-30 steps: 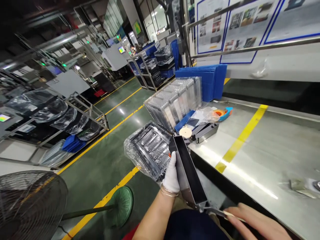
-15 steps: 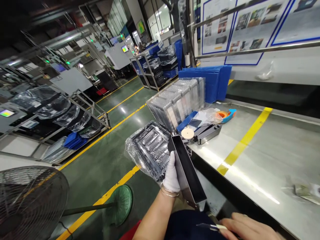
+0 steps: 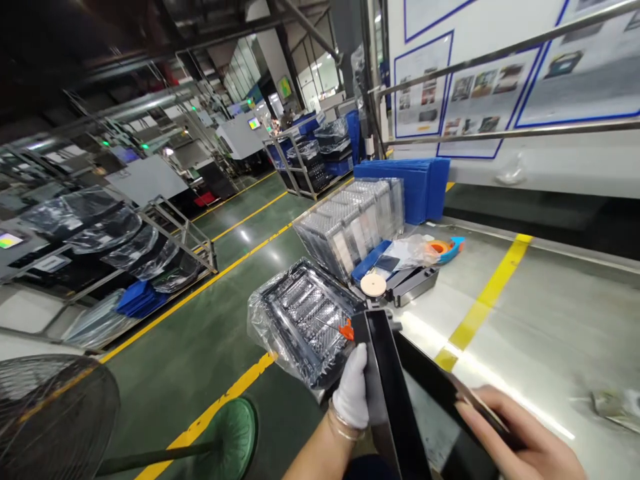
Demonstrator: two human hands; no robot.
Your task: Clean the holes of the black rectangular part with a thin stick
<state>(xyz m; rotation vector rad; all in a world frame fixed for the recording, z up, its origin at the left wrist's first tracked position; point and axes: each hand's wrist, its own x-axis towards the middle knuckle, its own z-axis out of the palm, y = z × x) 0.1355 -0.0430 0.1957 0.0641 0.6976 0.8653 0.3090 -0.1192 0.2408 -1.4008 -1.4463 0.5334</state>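
Note:
My left hand (image 3: pixel 352 392), in a white glove, is closed round the side of a long, dark rectangular housing (image 3: pixel 393 393). The housing slants down towards me, and its lower end runs out of the frame. To its right, my bare right hand (image 3: pixel 525 437) has its fingers closed on a slim knife (image 3: pixel 481 408), blurred by motion and apart from the housing. Beside the housing's far end shows a small orange piece (image 3: pixel 347 329) with a thin shaft. Beyond lies a plastic-wrapped black tray (image 3: pixel 307 320) with ribbed clear inserts.
On the metal bench (image 3: pixel 540 320) lie more dark housings (image 3: pixel 415 285), a round cream disc (image 3: pixel 373 285) and a blue-and-orange tape dispenser (image 3: pixel 447 249). Stacked clear trays (image 3: pixel 350 220) and blue sheets (image 3: pixel 405 187) stand behind. A fan (image 3: pixel 55 413) on a green base (image 3: pixel 230 437) is at left.
The housing has turned in my left hand, so its open hollow no longer faces me, and it sits lower. My right hand has come up with the knife. The orange piece has come into sight.

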